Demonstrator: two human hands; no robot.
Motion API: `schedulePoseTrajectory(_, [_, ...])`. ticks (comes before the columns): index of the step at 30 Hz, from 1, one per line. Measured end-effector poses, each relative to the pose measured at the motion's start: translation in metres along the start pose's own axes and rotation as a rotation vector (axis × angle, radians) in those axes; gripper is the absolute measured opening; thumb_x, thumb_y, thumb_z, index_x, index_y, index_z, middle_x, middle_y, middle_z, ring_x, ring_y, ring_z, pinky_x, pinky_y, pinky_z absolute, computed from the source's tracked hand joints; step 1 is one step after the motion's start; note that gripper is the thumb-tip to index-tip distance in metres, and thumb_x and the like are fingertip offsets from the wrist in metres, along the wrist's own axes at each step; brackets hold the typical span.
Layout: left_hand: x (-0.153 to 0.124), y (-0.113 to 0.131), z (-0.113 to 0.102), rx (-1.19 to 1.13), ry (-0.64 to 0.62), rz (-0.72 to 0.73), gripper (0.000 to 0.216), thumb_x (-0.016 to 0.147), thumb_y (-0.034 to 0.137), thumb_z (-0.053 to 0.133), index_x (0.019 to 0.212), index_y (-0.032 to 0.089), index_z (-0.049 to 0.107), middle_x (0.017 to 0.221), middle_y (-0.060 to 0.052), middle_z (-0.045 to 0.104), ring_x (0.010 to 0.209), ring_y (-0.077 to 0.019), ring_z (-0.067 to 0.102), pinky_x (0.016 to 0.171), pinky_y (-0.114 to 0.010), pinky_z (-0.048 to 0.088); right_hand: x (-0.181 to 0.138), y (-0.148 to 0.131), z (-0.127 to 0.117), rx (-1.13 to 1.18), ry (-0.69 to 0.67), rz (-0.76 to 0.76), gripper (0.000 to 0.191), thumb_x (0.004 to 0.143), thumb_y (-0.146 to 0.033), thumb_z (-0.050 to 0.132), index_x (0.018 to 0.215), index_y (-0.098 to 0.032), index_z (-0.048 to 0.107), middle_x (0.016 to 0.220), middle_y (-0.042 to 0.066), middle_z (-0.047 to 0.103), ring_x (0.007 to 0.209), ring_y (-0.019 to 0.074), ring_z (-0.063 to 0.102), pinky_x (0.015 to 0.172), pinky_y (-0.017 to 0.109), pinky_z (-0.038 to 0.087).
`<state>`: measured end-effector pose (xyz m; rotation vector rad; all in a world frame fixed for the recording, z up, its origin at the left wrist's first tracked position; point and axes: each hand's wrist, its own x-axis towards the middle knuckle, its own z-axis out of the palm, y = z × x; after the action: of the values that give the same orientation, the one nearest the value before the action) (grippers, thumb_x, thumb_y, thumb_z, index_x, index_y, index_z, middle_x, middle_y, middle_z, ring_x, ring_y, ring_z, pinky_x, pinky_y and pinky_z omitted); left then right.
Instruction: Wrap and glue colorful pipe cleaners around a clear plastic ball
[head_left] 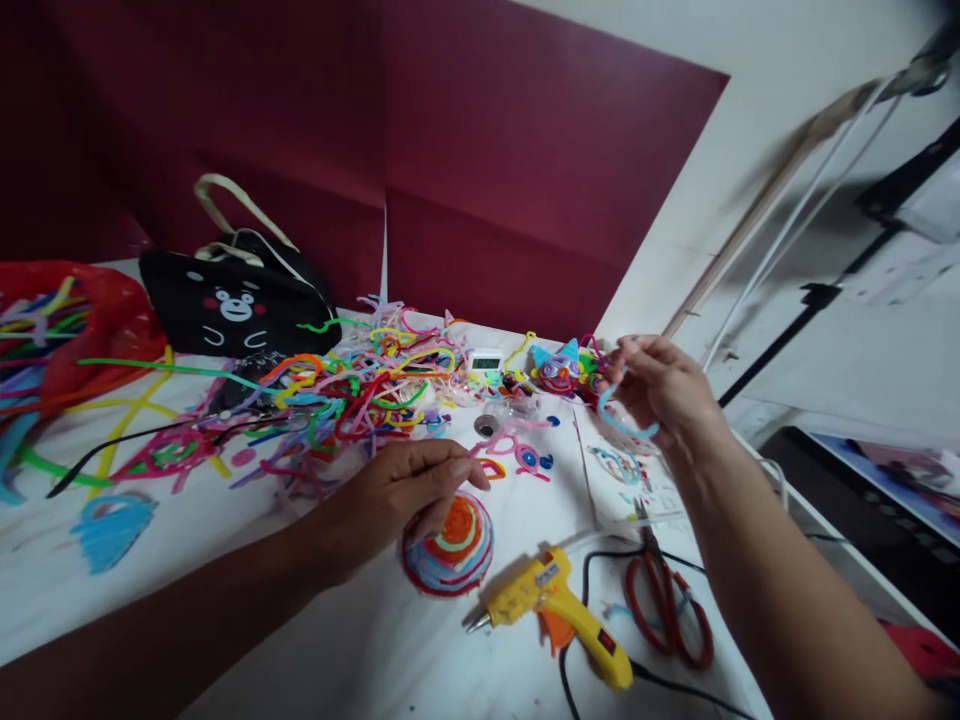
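My left hand [409,488] rests on a round coiled disc [452,548] of orange, pink and red pipe cleaners on the white table [315,620]; its fingers are curled over the disc's upper edge. My right hand [660,392] is raised at the right, fingers pinched on a curved light blue pipe cleaner [626,425]. A yellow hot glue gun [559,612] lies just in front of the disc, and red-handled scissors [667,600] lie to its right.
A tangled heap of coloured pipe cleaners [352,385] fills the table's middle. Behind it sit a black bear-face bag [236,300], a red plastic bag [71,325], a small digital timer [485,362] and a colourful pipe-cleaner figure [562,370]. Maroon boards [487,170] stand behind.
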<state>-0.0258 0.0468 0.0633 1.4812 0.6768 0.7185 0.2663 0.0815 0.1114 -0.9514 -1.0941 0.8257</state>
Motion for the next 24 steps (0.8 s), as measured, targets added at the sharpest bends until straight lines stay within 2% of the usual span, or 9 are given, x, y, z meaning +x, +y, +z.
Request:
schedulePoseTrajectory(4, [0.004, -0.003, 0.003, -0.009, 0.002, 0.004, 0.033, 0.092, 0.045, 0.054, 0.089, 0.014, 0.064, 0.045, 0.009, 0.041, 0.041, -0.0066, 0.03, 0.043, -0.02, 0.026, -0.037, -0.001, 0.028, -0.105, -0.296, 0.142, 0.032, 0.071, -0.042, 0.083, 0.077, -0.019, 0.061, 0.054, -0.009, 0.048, 0.038, 0.0046, 0.032, 0.035, 0.018, 0.029])
schedulePoseTrajectory(6, [0.005, -0.003, 0.003, 0.044, -0.013, 0.018, 0.035, 0.092, 0.047, 0.052, 0.087, 0.014, 0.062, 0.045, 0.009, 0.039, 0.041, -0.0071, 0.03, 0.045, -0.021, 0.026, -0.048, -0.003, 0.037, -0.251, -0.408, 0.123, 0.027, 0.07, -0.036, 0.085, 0.083, -0.018, 0.069, 0.061, -0.006, 0.054, 0.048, 0.0074, 0.044, 0.043, 0.019, 0.035])
schedulePoseTrajectory(8, [0.006, -0.004, 0.002, 0.105, -0.032, 0.031, 0.034, 0.093, 0.047, 0.05, 0.086, 0.015, 0.061, 0.046, 0.009, 0.039, 0.042, -0.0076, 0.03, 0.046, -0.022, 0.026, -0.052, -0.004, 0.041, -0.464, -0.529, -0.005, 0.021, 0.077, -0.034, 0.079, 0.091, -0.019, 0.073, 0.078, 0.0, 0.065, 0.069, 0.0128, 0.058, 0.059, 0.023, 0.045])
schedulePoseTrajectory(11, [0.006, -0.006, -0.001, 0.212, -0.065, 0.087, 0.033, 0.095, 0.042, 0.047, 0.078, 0.016, 0.057, 0.049, 0.007, 0.043, 0.046, -0.0091, 0.038, 0.051, -0.023, 0.033, -0.052, -0.003, 0.042, -0.618, -0.687, -0.132, 0.015, 0.091, -0.032, 0.064, 0.095, -0.02, 0.072, 0.092, 0.004, 0.07, 0.086, 0.0171, 0.063, 0.075, 0.029, 0.048])
schedulePoseTrajectory(13, [0.006, -0.008, -0.003, 0.277, -0.086, 0.124, 0.038, 0.096, 0.041, 0.045, 0.068, 0.017, 0.053, 0.052, 0.005, 0.048, 0.051, -0.0101, 0.043, 0.056, -0.024, 0.037, -0.052, 0.0, 0.041, -0.643, -0.719, -0.156, 0.013, 0.091, -0.03, 0.063, 0.09, -0.019, 0.071, 0.088, 0.004, 0.068, 0.085, 0.017, 0.062, 0.074, 0.029, 0.048])
schedulePoseTrajectory(15, [0.008, -0.009, -0.004, 0.312, -0.089, 0.136, 0.038, 0.097, 0.04, 0.043, 0.067, 0.017, 0.052, 0.054, 0.004, 0.049, 0.051, -0.0103, 0.045, 0.054, -0.023, 0.037, -0.053, 0.003, 0.041, -0.683, -0.697, -0.202, 0.01, 0.089, -0.027, 0.065, 0.084, -0.019, 0.067, 0.086, 0.003, 0.065, 0.083, 0.0168, 0.06, 0.073, 0.028, 0.048])
schedulePoseTrajectory(18, [0.013, -0.008, -0.004, 0.397, -0.006, 0.161, 0.03, 0.096, 0.038, 0.043, 0.087, 0.015, 0.062, 0.055, 0.007, 0.044, 0.048, -0.0098, 0.041, 0.048, -0.022, 0.031, -0.058, 0.005, 0.042, -0.72, -0.68, -0.211, 0.006, 0.09, -0.018, 0.059, 0.085, -0.019, 0.061, 0.082, 0.001, 0.063, 0.076, 0.0149, 0.058, 0.07, 0.028, 0.046])
schedulePoseTrajectory(20, [0.016, -0.006, -0.002, 0.514, 0.08, 0.228, 0.027, 0.095, 0.035, 0.047, 0.098, 0.015, 0.065, 0.056, 0.008, 0.043, 0.05, -0.0098, 0.039, 0.048, -0.022, 0.028, -0.062, 0.004, 0.044, -0.719, -0.68, -0.173, 0.007, 0.09, -0.014, 0.056, 0.086, -0.02, 0.058, 0.078, -0.001, 0.063, 0.071, 0.0133, 0.057, 0.066, 0.025, 0.045])
schedulePoseTrajectory(24, [0.021, 0.001, 0.0, 0.69, 0.177, 0.392, 0.029, 0.096, 0.03, 0.048, 0.082, 0.015, 0.068, 0.055, 0.007, 0.042, 0.052, -0.0091, 0.04, 0.053, -0.022, 0.03, -0.064, 0.001, 0.048, -0.675, -0.66, -0.103, 0.008, 0.091, -0.019, 0.057, 0.083, -0.019, 0.061, 0.072, -0.002, 0.061, 0.067, 0.0116, 0.056, 0.061, 0.022, 0.043])
